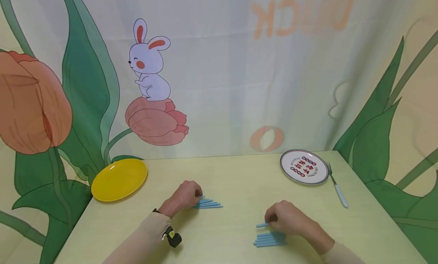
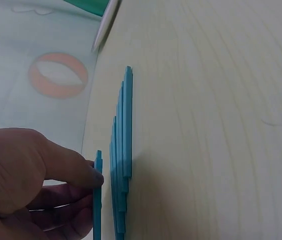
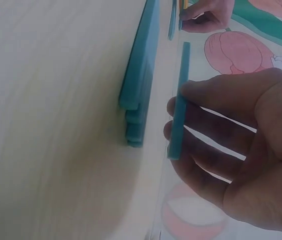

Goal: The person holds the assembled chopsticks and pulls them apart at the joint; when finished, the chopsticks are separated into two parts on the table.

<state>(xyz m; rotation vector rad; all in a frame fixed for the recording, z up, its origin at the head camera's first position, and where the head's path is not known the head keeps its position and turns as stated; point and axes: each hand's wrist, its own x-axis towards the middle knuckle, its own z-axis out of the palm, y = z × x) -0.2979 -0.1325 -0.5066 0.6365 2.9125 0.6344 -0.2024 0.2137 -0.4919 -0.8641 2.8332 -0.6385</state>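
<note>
My left hand (image 1: 185, 196) pinches a thin blue stick (image 2: 97, 195) between thumb and fingers, beside a row of blue sticks (image 1: 209, 205) lying side by side on the table. In the left wrist view those sticks have staggered ends. Over on the right, my right hand (image 1: 286, 218) holds another blue stick (image 3: 179, 107) between its thumb and fingertips, just above the table. Nearer the front edge lies a second row of blue sticks (image 1: 270, 240), partly shaded by that hand. What the sticks are made of cannot be told.
A yellow plate (image 1: 119, 180) sits at the back left of the pale table (image 1: 226, 173). At the back right are a white patterned plate (image 1: 303, 167) and a fork (image 1: 337, 186) with a pale handle. Behind the table hangs a printed curtain (image 1: 219, 78).
</note>
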